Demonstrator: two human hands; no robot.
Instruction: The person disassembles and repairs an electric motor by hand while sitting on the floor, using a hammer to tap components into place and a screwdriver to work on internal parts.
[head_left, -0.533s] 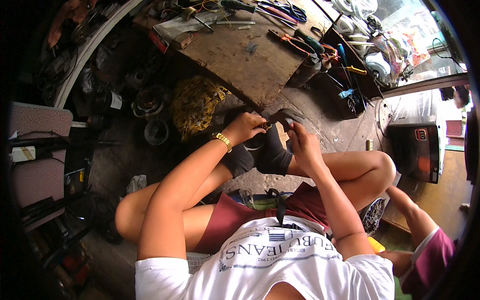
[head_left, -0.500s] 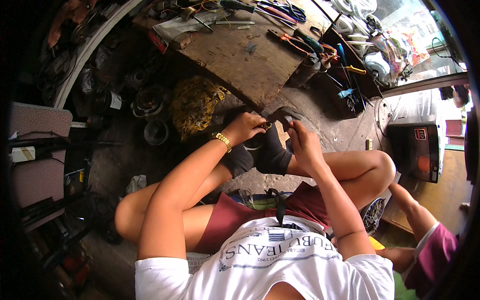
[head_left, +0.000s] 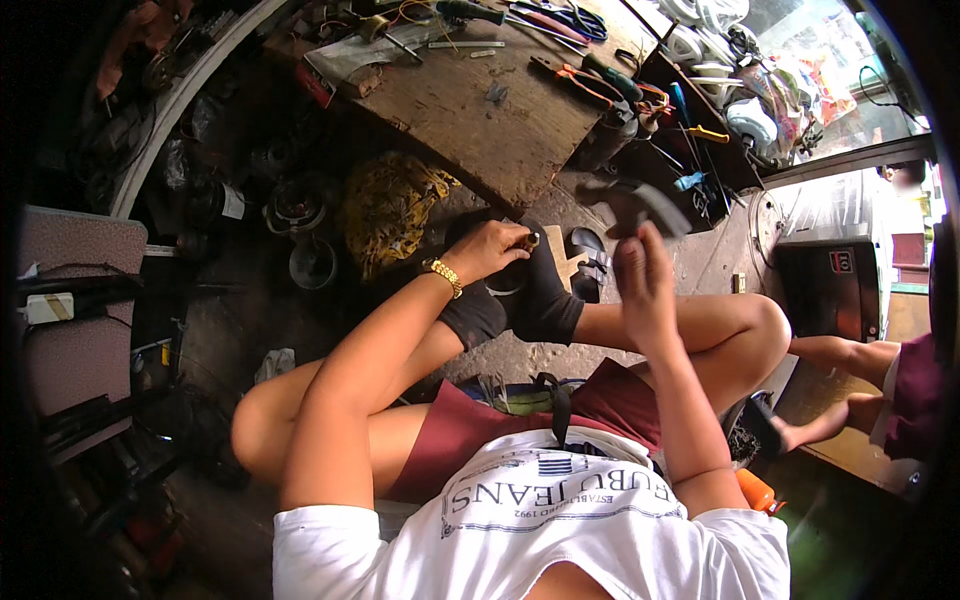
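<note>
Raised above my right knee, my right hand [head_left: 646, 285] is closed round the handle of a hammer [head_left: 640, 205], whose dark metal head is smeared by motion. My left hand [head_left: 485, 252], with a gold watch on its wrist, pinches a small round metal piece [head_left: 530, 242] with a brass-coloured end. That piece sits over my dark-socked feet [head_left: 545, 300], and most of it is hidden by my fingers. The hammer head is apart from it, up and to the right.
A worn wooden bench [head_left: 480, 130] carries pliers [head_left: 580, 80] and screwdrivers. At its right is a dark tool box [head_left: 665, 150]. A yellow-black bundle [head_left: 395, 215] and motor parts [head_left: 297, 205] lie left. A pair of sandals [head_left: 588, 262] is ahead; another person's legs [head_left: 850, 380] are right.
My right hand has lifted the hammer up and right, away from the small metal piece. My left hand has stayed nearly still. At the right, the other person's legs have shifted.
</note>
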